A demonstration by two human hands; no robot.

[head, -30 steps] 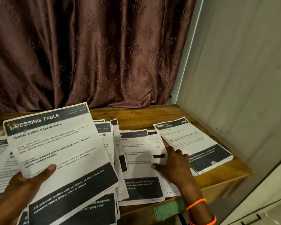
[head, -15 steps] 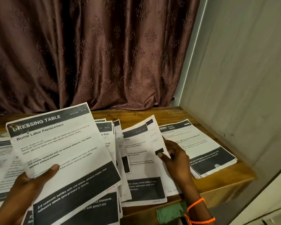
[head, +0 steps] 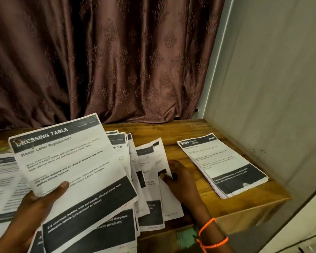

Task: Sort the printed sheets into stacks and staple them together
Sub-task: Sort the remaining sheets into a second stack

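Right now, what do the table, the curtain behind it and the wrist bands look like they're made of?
Table: looks like wood, with visible grain and an orange-brown, slightly glossy finish.
Curtain: woven fabric, brownish, with a soft sheen and a raised floral pattern; it hangs in folds.
Wrist bands: bright orange, probably braided cord or beads; too small to tell.

Head-worn, wide-angle, looking forward and down from close above the near edge of the wooden table [head: 190, 130]. Faces the far edge and curtain [head: 108, 57]; takes in the right edge beside the wall [head: 274, 73].
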